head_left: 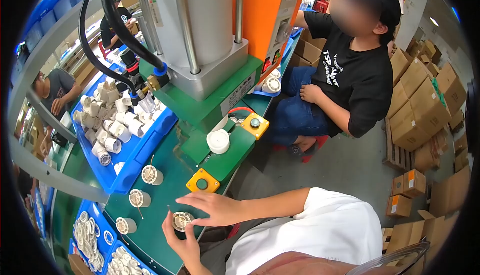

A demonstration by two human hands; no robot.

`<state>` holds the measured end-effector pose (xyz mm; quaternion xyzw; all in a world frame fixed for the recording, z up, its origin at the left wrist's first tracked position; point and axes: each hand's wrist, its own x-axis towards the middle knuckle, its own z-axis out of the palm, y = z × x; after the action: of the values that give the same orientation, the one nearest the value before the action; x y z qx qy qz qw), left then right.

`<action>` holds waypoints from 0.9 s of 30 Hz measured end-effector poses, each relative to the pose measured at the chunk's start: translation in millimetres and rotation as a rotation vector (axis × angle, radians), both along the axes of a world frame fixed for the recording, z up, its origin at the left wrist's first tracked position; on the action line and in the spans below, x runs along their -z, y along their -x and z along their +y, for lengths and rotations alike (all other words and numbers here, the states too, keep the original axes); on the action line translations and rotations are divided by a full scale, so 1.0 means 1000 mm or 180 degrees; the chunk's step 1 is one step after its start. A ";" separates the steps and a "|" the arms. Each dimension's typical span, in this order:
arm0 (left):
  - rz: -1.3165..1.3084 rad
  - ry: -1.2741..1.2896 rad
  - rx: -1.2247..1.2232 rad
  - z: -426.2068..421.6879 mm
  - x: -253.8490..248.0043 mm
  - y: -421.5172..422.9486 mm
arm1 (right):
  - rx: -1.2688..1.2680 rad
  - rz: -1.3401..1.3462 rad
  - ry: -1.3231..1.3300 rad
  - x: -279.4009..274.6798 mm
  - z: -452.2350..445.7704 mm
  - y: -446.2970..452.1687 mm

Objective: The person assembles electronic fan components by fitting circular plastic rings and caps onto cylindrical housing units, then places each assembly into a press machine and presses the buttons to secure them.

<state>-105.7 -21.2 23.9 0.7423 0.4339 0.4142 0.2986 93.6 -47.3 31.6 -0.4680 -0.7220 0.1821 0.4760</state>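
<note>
A white round plastic part [182, 220] with a ribbed, slotted top stands on the green table between my two hands. My left hand [182, 242] has its thumb and index finger curved round the near side of this part and appears to grip it. My right hand [217, 209] is above and beside it, fingers stretched out and apart from the thumb, the thumb close to the part's rim. Three similar white parts with thin wires, a near one [126, 225], a middle one [139, 198] and a far one [152, 174], stand in a row.
A press [200, 35] on a green base holds a white cap [218, 141], flanked by two yellow button boxes [203, 181] [255, 124]. Blue trays [165, 127] hold white parts. A person in black [345, 70] sits beyond; cartons [420, 105] are stacked at the right.
</note>
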 end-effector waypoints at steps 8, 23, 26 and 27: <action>-0.1210 0.0977 0.0178 0.026 0.019 -0.007 | -0.0255 -0.0418 0.0529 -0.014 0.010 0.015; -0.0341 0.0213 -0.0820 0.019 0.006 -0.006 | 0.0030 -0.1000 0.0360 -0.003 0.020 0.042; -0.0586 0.0122 -0.0885 0.026 0.018 -0.002 | -0.0424 -0.0379 0.0750 0.012 0.022 0.046; -0.0899 0.0061 -0.0893 0.025 0.024 0.006 | -0.0384 -0.0218 0.0769 0.014 0.021 0.045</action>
<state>-111.5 3.5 0.2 0.6062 0.4909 0.5476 0.3028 48.5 -26.1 17.2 -0.4836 -0.7375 0.2799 0.3794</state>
